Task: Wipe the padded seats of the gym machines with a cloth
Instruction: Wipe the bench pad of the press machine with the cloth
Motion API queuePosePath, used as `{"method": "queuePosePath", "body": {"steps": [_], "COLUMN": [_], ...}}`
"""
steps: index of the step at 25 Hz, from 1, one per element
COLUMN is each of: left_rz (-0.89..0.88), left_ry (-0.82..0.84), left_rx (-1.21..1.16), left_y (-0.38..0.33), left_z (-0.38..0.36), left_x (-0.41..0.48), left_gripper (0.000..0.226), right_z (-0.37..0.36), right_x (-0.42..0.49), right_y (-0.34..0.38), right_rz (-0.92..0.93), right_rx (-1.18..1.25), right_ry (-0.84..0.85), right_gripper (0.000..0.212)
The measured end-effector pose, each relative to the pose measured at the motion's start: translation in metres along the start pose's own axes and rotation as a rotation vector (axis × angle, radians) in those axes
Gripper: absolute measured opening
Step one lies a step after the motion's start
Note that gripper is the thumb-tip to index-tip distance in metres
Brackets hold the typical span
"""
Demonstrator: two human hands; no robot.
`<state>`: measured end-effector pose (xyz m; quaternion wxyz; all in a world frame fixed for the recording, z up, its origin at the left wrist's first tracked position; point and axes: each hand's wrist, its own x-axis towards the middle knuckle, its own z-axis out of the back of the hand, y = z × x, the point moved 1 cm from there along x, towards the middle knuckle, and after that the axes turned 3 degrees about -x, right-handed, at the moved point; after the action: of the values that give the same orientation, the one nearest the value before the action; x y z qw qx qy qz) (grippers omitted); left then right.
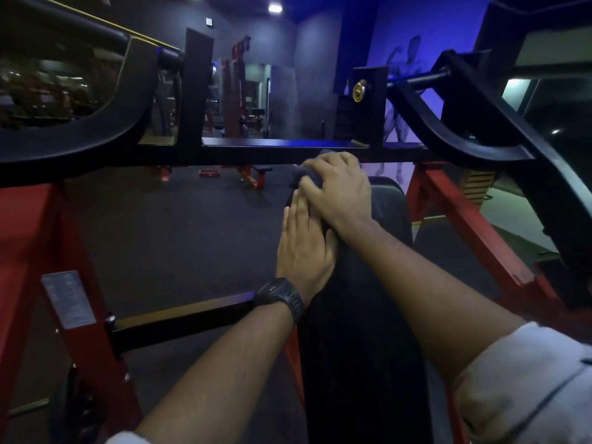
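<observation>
Pretty tight up top: the right grip (pixel 339 190) is bunched round a dark cloth (pixel 302 174) at the far end of the black padded seat (pixel 358 299), just under the black crossbar (pixel 250 150). The left grip (pixel 304 248) lies flat, fingers straight, along the seat's left edge, its fingertips tucked under the right one. Red frame legs (pixel 464 219) box it in on both sides, with open dark floor (pixel 176 225) off to the left. Room's dim, far wall (pixel 416 27) lit blue.

At centre frame, the right hand (pixel 338 192) grips a dark cloth (pixel 302 174) atop a black padded seat (pixel 355 302). The left hand (pixel 304 249) lies flat along its left edge.
</observation>
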<state>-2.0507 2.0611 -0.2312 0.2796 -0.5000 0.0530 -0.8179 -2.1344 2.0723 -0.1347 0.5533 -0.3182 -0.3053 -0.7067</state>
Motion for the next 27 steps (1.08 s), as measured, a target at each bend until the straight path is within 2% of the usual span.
{"method": "queuePosePath", "body": {"steps": [2,3,5,6,7,9,11,14,15,18,19,20,23,24,27], "left_rz": [-0.012,-0.027,-0.05,-0.058,-0.063,-0.071,-0.077,-0.082,-0.08,-0.096,-0.103,-0.11,-0.122,-0.12,-0.12], "left_ry": [-0.064,-0.102,-0.149,-0.162,-0.179,-0.204,-0.207,-0.21,-0.209,-0.197,-0.192,-0.184,-0.169,-0.17,-0.172], "left_rx": [0.041,0.056,0.071,0.086,0.104,0.144,0.167,0.189,0.202,0.243,0.256,0.269,0.291,0.295,0.292], "left_y": [0.004,0.006,0.008,0.007,0.006,0.01,0.012,0.009,0.009,0.012,0.012,0.011,0.01,0.011,0.012], "left_z": [-0.009,-0.013,-0.018,-0.018,-0.019,-0.02,-0.021,-0.021,-0.021,-0.022,-0.022,-0.022,-0.023,-0.023,-0.023], "left_x": [-0.004,-0.005,-0.005,-0.007,-0.008,-0.007,-0.007,-0.008,-0.008,-0.008,-0.007,-0.007,-0.007,-0.007,-0.008], "left_gripper": [0.072,0.071,0.069,0.068,0.067,0.066,0.065,0.066,0.066,0.066,0.067,0.067,0.068,0.069,0.069], "right_z": [0.002,0.005,0.008,0.007,0.002,-0.007,-0.001,0.004,0.001,-0.011,-0.008,-0.001,0.009,0.007,0.002], "right_x": [0.004,0.015,0.033,0.031,0.025,0.007,0.012,0.039,0.037,0.014,0.014,0.02,0.033,0.033,0.021], "right_y": [-0.016,-0.034,-0.062,-0.061,-0.051,-0.026,-0.039,-0.07,-0.062,-0.03,-0.04,-0.059,-0.098,-0.093,-0.075], "right_rz": [0.182,0.139,-0.176,-0.269,-0.236,0.005,0.111,-0.262,-0.287,0.04,0.105,0.089,-0.306,-0.343,-0.199], "right_rx": [-0.037,-0.038,0.01,0.011,-0.023,-0.041,-0.051,-0.03,-0.066,-0.093,-0.083,-0.085,-0.112,-0.153,-0.153], "right_ry": [0.082,0.132,0.138,0.13,0.093,-0.01,0.075,0.2,0.19,0.054,0.074,0.116,0.214,0.207,0.153], "right_gripper": [0.041,0.041,0.044,0.044,0.043,0.042,0.043,0.04,0.039,0.038,0.037,0.037,0.039,0.04,0.04]}}
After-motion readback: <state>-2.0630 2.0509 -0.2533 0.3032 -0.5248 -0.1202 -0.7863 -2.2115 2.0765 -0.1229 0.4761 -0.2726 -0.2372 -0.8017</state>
